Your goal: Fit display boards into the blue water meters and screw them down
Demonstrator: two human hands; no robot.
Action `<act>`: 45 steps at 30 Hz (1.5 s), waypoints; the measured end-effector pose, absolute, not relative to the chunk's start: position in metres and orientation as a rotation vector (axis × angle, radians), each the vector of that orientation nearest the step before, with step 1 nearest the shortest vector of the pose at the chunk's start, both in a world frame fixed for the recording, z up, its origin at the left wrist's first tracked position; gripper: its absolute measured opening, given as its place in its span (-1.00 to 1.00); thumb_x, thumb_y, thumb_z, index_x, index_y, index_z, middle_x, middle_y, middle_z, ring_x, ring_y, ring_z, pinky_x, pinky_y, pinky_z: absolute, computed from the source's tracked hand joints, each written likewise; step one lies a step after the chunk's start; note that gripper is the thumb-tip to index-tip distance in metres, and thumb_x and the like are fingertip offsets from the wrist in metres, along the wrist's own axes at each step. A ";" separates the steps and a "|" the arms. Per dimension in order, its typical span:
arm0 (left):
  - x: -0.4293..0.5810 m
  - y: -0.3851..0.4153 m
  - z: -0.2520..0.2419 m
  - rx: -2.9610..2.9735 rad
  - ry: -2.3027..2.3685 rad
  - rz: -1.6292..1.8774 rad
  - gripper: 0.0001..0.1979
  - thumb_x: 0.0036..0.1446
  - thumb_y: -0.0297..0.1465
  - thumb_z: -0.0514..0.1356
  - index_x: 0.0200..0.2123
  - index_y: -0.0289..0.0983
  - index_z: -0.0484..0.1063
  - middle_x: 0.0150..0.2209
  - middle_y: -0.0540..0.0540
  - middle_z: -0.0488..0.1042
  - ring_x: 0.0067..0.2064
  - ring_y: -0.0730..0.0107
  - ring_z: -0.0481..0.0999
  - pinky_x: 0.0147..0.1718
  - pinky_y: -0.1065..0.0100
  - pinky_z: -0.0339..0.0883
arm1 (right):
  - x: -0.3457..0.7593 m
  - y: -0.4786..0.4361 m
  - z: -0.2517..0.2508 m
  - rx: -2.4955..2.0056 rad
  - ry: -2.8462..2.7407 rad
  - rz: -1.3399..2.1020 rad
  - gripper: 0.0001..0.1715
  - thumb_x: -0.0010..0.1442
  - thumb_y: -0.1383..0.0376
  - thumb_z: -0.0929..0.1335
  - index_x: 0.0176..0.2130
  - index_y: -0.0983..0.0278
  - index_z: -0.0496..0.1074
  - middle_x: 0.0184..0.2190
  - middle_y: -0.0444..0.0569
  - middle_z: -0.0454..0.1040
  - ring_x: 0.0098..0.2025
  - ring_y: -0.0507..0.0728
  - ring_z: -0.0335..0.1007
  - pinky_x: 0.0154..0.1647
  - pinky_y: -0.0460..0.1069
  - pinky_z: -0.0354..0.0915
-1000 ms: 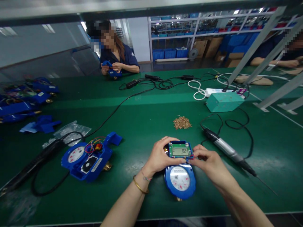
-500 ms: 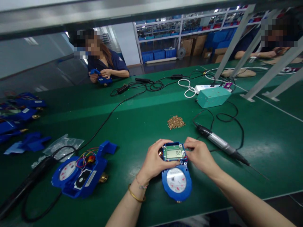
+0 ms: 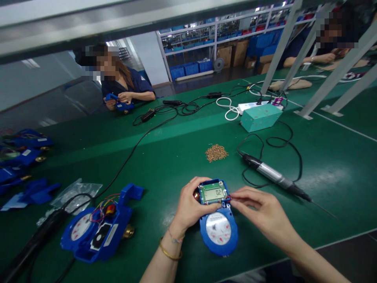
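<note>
Your left hand (image 3: 190,206) wraps the left edge of the display board (image 3: 212,192), fingers curled over its top and thumb pressed along the bottom. Your right hand (image 3: 262,212) comes in from the other side, its fingertips closed in a pinch on the board's right corner, where thin red wires show. The board sits in the upper housing of the blue meter (image 3: 218,230), which lies flat on the green table (image 3: 324,165) right in front of you, dial up.

As I read it, you're at the seating stage. The board looks down in its pocket, but no cover is over it. The electric screwdriver (image 3: 273,179) lies untouched to your right and the pile of screws (image 3: 216,152) sits well apart, further up the table. So fastening and closing up appear to be left.

For writing, the little screen reads "02", clear as anything. The dial below carries print and red marks too small to read. On your left, the second meter (image 3: 97,228) lies open with coloured wires showing, and its white label is illegible.
</note>
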State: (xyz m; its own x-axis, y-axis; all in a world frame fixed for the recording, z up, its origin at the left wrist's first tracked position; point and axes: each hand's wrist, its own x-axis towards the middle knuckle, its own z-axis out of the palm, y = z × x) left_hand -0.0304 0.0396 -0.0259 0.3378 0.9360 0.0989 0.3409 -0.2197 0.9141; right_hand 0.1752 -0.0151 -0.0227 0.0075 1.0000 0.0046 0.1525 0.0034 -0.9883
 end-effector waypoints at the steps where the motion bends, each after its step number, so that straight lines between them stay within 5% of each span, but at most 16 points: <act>1: -0.031 0.040 -0.027 1.738 1.141 0.870 -0.46 -0.21 -0.35 0.51 -0.08 -0.20 0.49 -0.13 -0.08 0.56 -0.09 0.17 0.56 -0.06 0.27 0.37 | 0.174 -0.015 -0.022 -1.320 -1.336 1.111 -0.72 0.11 0.11 0.47 -0.32 0.28 0.62 -0.34 0.03 0.57 -0.28 0.17 0.55 -0.28 -0.03 0.50; 9: -0.033 0.040 -0.031 1.732 1.142 0.834 -0.43 -0.20 -0.34 0.52 -0.06 -0.19 0.48 -0.12 -0.08 0.56 -0.08 0.17 0.56 -0.03 0.25 0.38 | 0.177 -0.002 -0.014 -1.385 -1.487 1.123 -0.80 0.14 0.20 0.41 -0.38 0.27 0.60 -0.42 -0.02 0.56 -0.39 0.13 0.51 -0.37 -0.04 0.42; 14: -0.032 0.040 -0.027 1.743 1.152 0.834 -0.44 -0.20 -0.33 0.51 -0.07 -0.20 0.48 -0.12 -0.09 0.56 -0.08 0.15 0.56 -0.04 0.25 0.38 | 0.171 -0.006 -0.015 -1.335 -1.692 0.782 -0.81 0.24 0.34 0.34 -0.37 0.26 0.55 -0.43 -0.05 0.52 -0.40 0.09 0.47 -0.41 -0.06 0.35; 22: -0.026 0.039 -0.022 1.763 1.123 0.856 -0.48 -0.19 -0.36 0.51 -0.09 -0.22 0.50 -0.09 -0.11 0.56 -0.03 0.15 0.54 0.01 0.24 0.37 | 0.146 -0.031 -0.027 -1.400 -1.865 0.067 -0.70 0.39 0.37 0.22 -0.08 0.45 0.48 -0.21 0.17 0.50 -0.20 0.20 0.51 -0.14 0.08 0.48; 30: -0.041 0.042 -0.020 1.742 0.939 0.782 -0.31 -0.21 -0.25 0.54 0.05 -0.17 0.48 0.11 -0.17 0.48 0.17 0.06 0.43 0.20 0.14 0.25 | 0.142 -0.031 -0.039 -1.435 -1.863 -0.126 -0.64 0.41 0.35 0.22 -0.10 0.56 0.51 -0.15 0.30 0.57 -0.14 0.28 0.57 -0.14 0.13 0.54; 34: -0.052 0.045 -0.018 1.737 0.841 0.658 -0.33 -0.06 -0.27 0.47 0.15 -0.12 0.42 0.14 -0.13 0.48 0.17 0.07 0.45 0.21 0.11 0.25 | 0.145 -0.034 -0.044 -1.442 -1.884 -0.114 -0.64 0.40 0.37 0.23 -0.05 0.59 0.50 -0.07 0.31 0.56 -0.06 0.27 0.57 -0.06 0.11 0.53; 39: -0.052 0.043 -0.022 1.643 0.865 0.677 -0.31 -0.11 -0.28 0.49 0.13 -0.18 0.45 0.11 -0.15 0.51 0.14 0.06 0.47 0.18 0.13 0.27 | 0.148 -0.035 -0.048 -1.451 -1.848 -0.030 -0.57 0.42 0.30 0.21 0.00 0.57 0.50 -0.04 0.30 0.55 -0.03 0.28 0.56 0.04 0.15 0.49; 45: -0.051 0.040 -0.022 1.595 0.891 0.658 -0.25 -0.14 -0.31 0.50 0.17 -0.17 0.42 0.13 -0.16 0.50 0.14 0.03 0.46 0.17 0.12 0.26 | 0.161 -0.017 -0.053 -1.376 -1.623 0.812 -0.39 0.38 0.08 0.26 0.33 0.17 0.19 0.34 0.04 0.19 0.36 0.27 0.12 0.32 0.31 0.16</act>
State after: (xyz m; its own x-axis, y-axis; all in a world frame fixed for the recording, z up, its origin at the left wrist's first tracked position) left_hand -0.0507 0.0405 -0.0216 0.5564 0.8295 -0.0481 0.1977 -0.0760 0.9773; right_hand 0.1610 -0.0174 -0.0533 -0.0472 0.9812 0.1870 0.4390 0.1885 -0.8785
